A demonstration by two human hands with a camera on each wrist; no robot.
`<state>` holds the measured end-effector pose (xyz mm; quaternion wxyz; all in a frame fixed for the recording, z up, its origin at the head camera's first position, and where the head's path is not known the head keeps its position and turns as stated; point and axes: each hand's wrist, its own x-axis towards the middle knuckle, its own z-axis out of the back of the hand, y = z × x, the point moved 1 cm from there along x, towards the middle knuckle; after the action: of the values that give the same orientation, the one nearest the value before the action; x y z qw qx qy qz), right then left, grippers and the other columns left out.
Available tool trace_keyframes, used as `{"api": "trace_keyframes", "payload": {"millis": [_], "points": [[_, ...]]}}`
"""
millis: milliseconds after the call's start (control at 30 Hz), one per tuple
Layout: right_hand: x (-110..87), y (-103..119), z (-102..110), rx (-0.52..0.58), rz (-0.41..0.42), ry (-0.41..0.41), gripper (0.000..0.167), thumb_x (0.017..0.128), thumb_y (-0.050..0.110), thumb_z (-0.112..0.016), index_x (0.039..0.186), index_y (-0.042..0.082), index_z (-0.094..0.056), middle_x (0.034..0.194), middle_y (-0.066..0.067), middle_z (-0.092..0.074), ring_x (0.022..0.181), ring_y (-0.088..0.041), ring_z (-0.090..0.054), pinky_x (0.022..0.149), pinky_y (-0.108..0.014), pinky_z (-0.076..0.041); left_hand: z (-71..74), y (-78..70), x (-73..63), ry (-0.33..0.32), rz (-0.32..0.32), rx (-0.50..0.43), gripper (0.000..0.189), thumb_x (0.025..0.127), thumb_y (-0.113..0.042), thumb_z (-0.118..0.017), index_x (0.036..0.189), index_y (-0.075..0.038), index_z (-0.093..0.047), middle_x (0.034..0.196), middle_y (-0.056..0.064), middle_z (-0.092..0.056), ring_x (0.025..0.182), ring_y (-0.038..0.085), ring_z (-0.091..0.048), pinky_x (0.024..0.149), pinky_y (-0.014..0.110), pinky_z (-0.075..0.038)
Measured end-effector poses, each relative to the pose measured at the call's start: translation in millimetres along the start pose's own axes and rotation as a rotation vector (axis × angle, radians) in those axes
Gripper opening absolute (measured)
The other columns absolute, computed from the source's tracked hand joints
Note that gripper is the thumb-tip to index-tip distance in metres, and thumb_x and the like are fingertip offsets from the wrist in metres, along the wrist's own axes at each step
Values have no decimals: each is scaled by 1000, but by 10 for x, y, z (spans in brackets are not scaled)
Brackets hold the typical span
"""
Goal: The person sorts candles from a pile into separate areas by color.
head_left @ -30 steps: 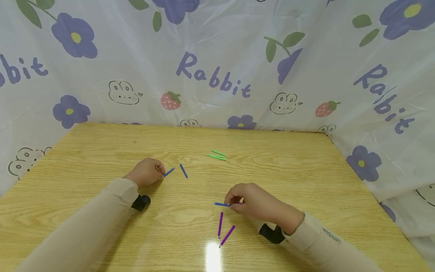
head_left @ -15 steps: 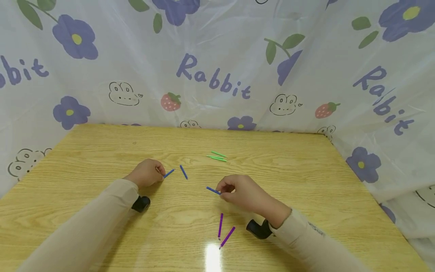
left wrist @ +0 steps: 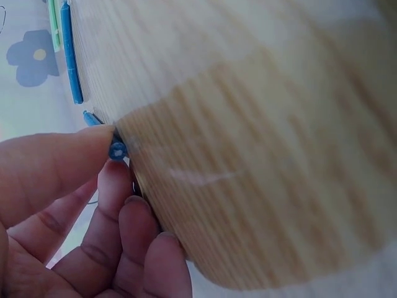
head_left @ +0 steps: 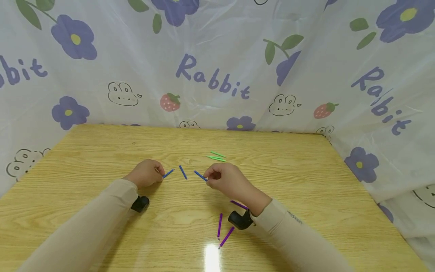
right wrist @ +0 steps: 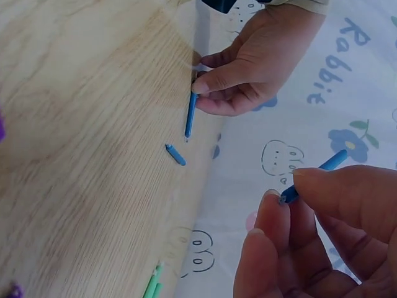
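At the left of the head view, my left hand pinches a short blue colored pencil against the tabletop. In the left wrist view the end of this pencil shows between thumb and index finger. A second blue colored pencil lies loose just to its right. My right hand holds a third blue colored pencil between thumb and fingertips, right of the loose one. The right wrist view shows that held pencil raised off the table.
Three green colored pencils lie together farther back on the wooden table. Three purple colored pencils lie near the front, one partly behind the right wrist's black camera. A printed curtain hangs behind the table.
My right hand has moved away from the purple pencils, forward and to the left, carrying its blue colored pencil toward the other blue ones. The left hand has stayed in place.
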<state>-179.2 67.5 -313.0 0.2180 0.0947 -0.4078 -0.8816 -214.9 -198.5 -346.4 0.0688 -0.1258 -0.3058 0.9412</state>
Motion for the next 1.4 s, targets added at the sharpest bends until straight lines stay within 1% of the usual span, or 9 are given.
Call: {"api": "trace_keyframes", "payload": {"millis": [267, 400, 533, 567, 667, 800, 900, 1100, 1400], "points": [[168, 69, -52, 42, -37, -8, 7, 90, 7, -66, 97, 8, -70, 87, 0, -63, 80, -13, -57, 65, -25, -46, 2, 18, -4, 0, -4, -6, 4, 85, 0, -63, 90, 0, -63, 89, 13, -63, 69, 20, -50, 58, 30, -41], [249, 104, -86, 84, -66, -16, 8, 91, 7, -65, 98, 8, -70, 87, -1, -62, 78, -14, -56, 64, -25, -45, 12, 26, -4, 1, -12, -1, 5, 85, 0, -62, 90, 0, -63, 89, 13, -63, 71, 20, -50, 59, 30, -41], [304, 126, -121, 149, -95, -19, 11, 91, 6, -64, 101, 4, -69, 87, -3, -62, 78, -23, -59, 62, -25, -46, 15, 15, -10, 2, -13, -1, 5, 86, -1, -62, 91, 0, -63, 90, 13, -63, 73, 21, -51, 61, 31, -41], [314, 129, -129, 163, -101, -21, 12, 92, 6, -64, 102, 3, -69, 88, -4, -62, 81, -27, -60, 62, -25, -47, 16, 14, -12, 2, -16, 1, 5, 86, -1, -62, 91, 1, -63, 90, 14, -63, 73, 21, -51, 61, 31, -41], [345, 133, -151, 195, -124, -29, 13, 92, 6, -63, 103, 3, -68, 88, -4, -61, 88, -31, -62, 66, -29, -51, 18, 3, -16, -1, -24, 8, 6, 85, -1, -63, 91, 1, -63, 90, 14, -63, 73, 22, -51, 61, 31, -42], [391, 127, -188, 228, -146, -41, 14, 92, 5, -63, 104, 1, -67, 87, -4, -60, 87, -27, -62, 73, -38, -54, 12, -11, -15, -8, -29, 17, 6, 85, 0, -63, 90, 2, -64, 89, 14, -63, 73, 22, -51, 62, 32, -42], [427, 120, -219, 255, -158, -47, 15, 91, 4, -63, 105, 1, -67, 87, -4, -59, 88, -27, -62, 76, -43, -54, 6, -11, -6, -11, -30, 22, 6, 84, 0, -63, 90, 2, -64, 89, 14, -63, 74, 22, -51, 63, 32, -43], [499, 127, -281, 292, -187, -60, 17, 90, 2, -64, 107, 1, -68, 88, -5, -59, 89, -24, -64, 77, -42, -54, 15, -4, -4, -12, -31, 24, 5, 85, 0, -63, 89, 1, -63, 88, 14, -62, 73, 22, -51, 62, 33, -43], [600, 148, -397, 347, -220, -86, 17, 87, 0, -66, 104, -1, -68, 87, -7, -61, 94, -34, -64, 75, -41, -55, 14, -16, -21, -14, -38, 26, 4, 84, 0, -63, 87, 2, -63, 84, 13, -62, 70, 21, -50, 60, 31, -41]]}}
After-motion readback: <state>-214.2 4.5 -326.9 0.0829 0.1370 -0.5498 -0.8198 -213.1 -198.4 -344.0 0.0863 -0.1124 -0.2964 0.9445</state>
